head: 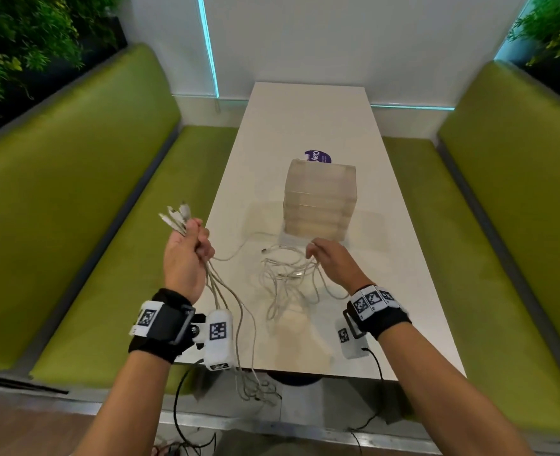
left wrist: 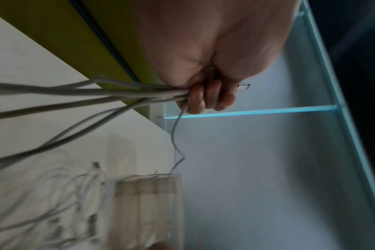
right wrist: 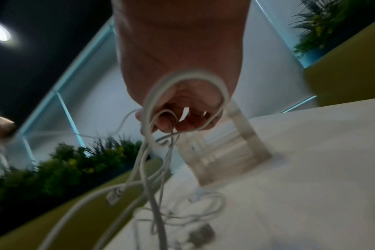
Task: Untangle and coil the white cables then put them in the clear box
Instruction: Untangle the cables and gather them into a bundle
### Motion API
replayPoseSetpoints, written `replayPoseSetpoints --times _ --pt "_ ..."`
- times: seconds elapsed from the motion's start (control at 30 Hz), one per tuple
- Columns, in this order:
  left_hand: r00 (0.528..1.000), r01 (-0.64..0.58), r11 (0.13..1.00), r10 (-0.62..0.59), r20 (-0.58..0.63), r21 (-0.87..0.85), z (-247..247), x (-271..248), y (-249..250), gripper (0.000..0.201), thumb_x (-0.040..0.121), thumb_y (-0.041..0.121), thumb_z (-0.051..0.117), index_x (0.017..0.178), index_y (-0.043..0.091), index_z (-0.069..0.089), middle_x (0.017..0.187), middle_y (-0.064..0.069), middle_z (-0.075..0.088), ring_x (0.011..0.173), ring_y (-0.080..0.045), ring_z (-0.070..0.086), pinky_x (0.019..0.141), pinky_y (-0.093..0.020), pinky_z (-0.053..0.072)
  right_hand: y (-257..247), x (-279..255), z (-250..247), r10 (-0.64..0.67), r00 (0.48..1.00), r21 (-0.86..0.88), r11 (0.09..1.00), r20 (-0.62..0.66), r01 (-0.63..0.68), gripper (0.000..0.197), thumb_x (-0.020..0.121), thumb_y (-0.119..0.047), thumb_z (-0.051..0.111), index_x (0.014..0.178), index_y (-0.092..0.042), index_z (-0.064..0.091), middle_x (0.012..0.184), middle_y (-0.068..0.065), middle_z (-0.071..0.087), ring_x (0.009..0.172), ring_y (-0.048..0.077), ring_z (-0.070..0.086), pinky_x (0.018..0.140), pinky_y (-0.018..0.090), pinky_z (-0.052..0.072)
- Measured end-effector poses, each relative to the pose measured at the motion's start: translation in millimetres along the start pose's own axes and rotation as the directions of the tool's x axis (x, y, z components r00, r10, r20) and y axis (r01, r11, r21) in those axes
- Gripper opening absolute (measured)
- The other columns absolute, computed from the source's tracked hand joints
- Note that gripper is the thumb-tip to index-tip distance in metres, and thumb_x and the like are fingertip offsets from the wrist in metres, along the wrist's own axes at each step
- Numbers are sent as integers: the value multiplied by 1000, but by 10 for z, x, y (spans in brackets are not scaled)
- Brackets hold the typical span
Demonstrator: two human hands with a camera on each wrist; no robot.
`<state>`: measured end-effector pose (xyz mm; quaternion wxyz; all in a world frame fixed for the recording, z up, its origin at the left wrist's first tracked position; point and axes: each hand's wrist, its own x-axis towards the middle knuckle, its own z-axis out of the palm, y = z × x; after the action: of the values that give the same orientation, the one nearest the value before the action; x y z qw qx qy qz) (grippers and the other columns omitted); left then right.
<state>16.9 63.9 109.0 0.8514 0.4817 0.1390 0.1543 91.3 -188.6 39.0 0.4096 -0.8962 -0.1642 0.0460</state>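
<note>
1. Currently the thin white cables with silver plug ends (head: 285, 274) sit in two groups: a bundle gathered at one end, and a loose tangle on the near part of the long white table (head: 403, 225), just in front of the tall clear plastic box (head: 319, 200).
2. My left hand (head: 186, 255) is fisted around the bundle off the table's left edge. Plug ends fan up and away out of the top of the fist; the strands trail down past the wrist and hang below the near table edge.
3. Bundle long axis: roughly vertical in the head view, plugs uppermost, free tails lowest. One strand runs sideways from the fist to the tangle.
4. My right hand (head: 332, 261) hovers over the tangle, fingers (right wrist: 167, 125) curled, with loops of cable hooked through them; the wrist view shows a large loop arching over the fingertips.
5. Step in hand, as I judge it: freeing strands from the tangle.
6. To do it well: keep the plug ends clamped together in the left fist as the anchor, lift one loop at a time, and follow it toward its free plug instead of pulling hard, which would likely tighten any knot.
7. The box stands upright, nothing visibly in it; the purple round sticker (head: 318, 157) lies behind it.
</note>
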Motion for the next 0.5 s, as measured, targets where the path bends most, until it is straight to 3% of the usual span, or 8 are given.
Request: replayPoseSetpoints --times 0.07,0.2,0.27,0.33,0.4,0.5 --pt "998 55 987 -58 16 151 14 -5 -193 26 103 25 36 86 13 52 51 10 43 40 -3 27 41 -15 25 -263 -31 -26 -42 999 142 989 -18 44 29 99 -20 45 74 -16 60 66 -11 51 63 -1 48 62 14 35" --pt "983 102 927 -149 105 361 172 -141 -505 39 92 47 51 98 8 57 61 5 33 46 -6 26 47 -22 25 -570 -63 17 -110 993 252 963 39 97 29 99 -21 45 77 -14 62 68 -14 55 67 -6 49 65 9 36" --pt "984 90 928 -138 110 361 241 -179 -566 41 82 50 64 96 12 54 63 5 31 49 -7 27 50 -23 27 -611 -83 36 -159 982 239 962 101 131 28 99 -20 45 77 -16 62 70 -13 56 69 -4 49 68 13 38" --pt "994 80 948 -97 40 307 255 -176 -583 39 77 45 72 88 17 48 62 6 33 49 -7 27 48 -22 28 -620 -131 32 -182 975 243 959 125 148 28 99 -20 46 78 -15 63 69 -14 54 67 -4 48 66 12 35" --pt "997 80 976 -77 -25 203 221 -140 -581 39 75 42 72 84 18 43 57 9 33 46 -6 26 44 -20 27 -604 -165 2 -180 976 255 956 120 145 27 99 -21 47 80 -14 65 68 -15 54 66 -4 47 65 10 34" --pt "983 182 975 -184 6 129 187 -112 -561 46 73 53 63 91 13 51 49 12 28 42 -5 22 41 -18 23 -615 -185 -37 -220 962 201 962 160 186 26 98 -18 48 83 -10 68 80 -12 65 76 -7 50 73 9 35"
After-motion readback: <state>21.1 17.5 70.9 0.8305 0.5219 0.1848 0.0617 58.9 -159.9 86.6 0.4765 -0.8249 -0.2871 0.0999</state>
